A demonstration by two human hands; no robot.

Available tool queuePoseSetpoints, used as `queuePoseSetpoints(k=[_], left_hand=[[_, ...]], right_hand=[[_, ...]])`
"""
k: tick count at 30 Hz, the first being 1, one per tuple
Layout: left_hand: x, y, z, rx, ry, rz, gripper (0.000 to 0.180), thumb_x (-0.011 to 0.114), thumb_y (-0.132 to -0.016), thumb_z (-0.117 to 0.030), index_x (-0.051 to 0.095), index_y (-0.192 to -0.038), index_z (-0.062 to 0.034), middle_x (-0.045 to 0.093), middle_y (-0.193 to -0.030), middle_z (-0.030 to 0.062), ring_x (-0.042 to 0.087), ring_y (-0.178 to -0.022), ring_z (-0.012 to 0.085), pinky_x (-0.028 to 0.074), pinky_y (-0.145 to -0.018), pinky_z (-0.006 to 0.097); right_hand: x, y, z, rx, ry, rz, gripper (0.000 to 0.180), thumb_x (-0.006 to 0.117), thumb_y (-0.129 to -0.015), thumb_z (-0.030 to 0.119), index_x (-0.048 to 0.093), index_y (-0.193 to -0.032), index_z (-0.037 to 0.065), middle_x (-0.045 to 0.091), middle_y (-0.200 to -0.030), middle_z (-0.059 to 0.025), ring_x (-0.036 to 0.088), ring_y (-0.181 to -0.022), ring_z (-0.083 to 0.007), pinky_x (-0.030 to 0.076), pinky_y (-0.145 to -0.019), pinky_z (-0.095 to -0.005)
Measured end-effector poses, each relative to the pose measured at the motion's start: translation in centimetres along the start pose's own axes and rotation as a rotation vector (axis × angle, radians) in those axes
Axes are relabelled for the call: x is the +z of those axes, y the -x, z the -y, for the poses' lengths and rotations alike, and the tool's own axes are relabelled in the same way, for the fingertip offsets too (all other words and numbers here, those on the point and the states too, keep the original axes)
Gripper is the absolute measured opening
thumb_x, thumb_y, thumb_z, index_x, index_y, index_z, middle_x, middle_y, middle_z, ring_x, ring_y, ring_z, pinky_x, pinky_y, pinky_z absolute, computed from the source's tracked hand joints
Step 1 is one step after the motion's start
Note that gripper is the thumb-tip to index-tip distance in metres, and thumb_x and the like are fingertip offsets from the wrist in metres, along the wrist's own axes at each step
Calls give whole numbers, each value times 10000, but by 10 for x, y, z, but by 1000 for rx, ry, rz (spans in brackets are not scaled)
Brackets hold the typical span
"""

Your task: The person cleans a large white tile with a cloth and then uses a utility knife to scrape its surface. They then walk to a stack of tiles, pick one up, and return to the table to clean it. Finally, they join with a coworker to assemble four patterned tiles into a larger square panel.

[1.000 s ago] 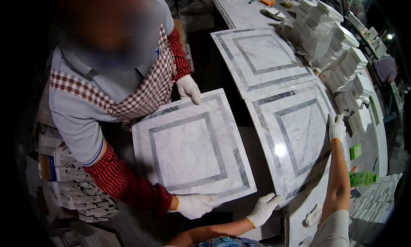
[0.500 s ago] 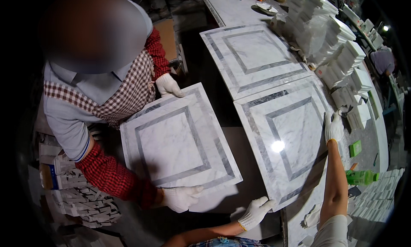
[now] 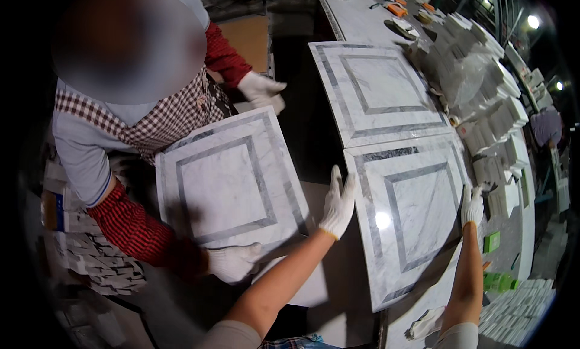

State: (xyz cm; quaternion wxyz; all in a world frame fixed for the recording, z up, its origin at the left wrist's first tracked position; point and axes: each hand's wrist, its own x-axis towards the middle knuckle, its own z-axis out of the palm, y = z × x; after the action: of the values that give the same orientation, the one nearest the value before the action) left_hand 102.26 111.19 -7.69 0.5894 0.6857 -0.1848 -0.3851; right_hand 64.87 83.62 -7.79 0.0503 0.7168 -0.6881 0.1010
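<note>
Marble panel (image 3: 417, 207): far edge meets another panel (image 3: 386, 86)
Left hand (image 3: 339, 207): fingers parted, empty, at left edge
Right hand (image 3: 472, 207): fingers straight, empty, at right edge
Gap: toward co-worker's panel (image 3: 223, 186)

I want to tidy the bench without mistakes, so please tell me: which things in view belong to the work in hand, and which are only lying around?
In the work, it seems:
near framed panel, left hand and right hand at its edges
far panel, beside it
co-worker's panel

Apparently lying about:
green bottle
green box
clear plastic
</note>
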Motion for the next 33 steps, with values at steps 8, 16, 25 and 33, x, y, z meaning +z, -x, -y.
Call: queuePoseSetpoints(k=[8,16,25,33], left_hand=[[37,-33,18,-26,489,5,526,556,-1015,-200,399,-1495,-53,549,-1359,70,515,-1196,153,406,-1044,307],[30,-22,-1,-55,643,39,498,572,-994,-156,451,-1466,-55,598,-1259,46,557,-1077,125,462,-948,282],[28,-22,1,9,652,10,458,556,-994,-97,484,-1444,-45,608,-1276,14,563,-1060,102,458,-944,266],[29,-23,11,-4,579,6,360,535,-1009,-164,522,-1347,-42,610,-1133,23,558,-997,112,491,-855,289]], right_hand=[[-3,-14,-15,-71,-121,126,609,397,-1021,561,556,-1257,23,639,-1191,-286,599,-1104,-463,461,-929,-507],[-10,4,4,-143,-153,-15,496,427,-1042,464,593,-1151,9,642,-1104,-280,599,-1044,-462,460,-893,-504],[-14,4,3,-192,-171,2,502,445,-1044,452,612,-1142,-11,642,-1130,-265,594,-1068,-442,449,-920,-468],[-12,0,3,-223,-218,-60,449,473,-1040,401,617,-1038,-23,607,-1128,-281,563,-1058,-466,440,-911,-483]])
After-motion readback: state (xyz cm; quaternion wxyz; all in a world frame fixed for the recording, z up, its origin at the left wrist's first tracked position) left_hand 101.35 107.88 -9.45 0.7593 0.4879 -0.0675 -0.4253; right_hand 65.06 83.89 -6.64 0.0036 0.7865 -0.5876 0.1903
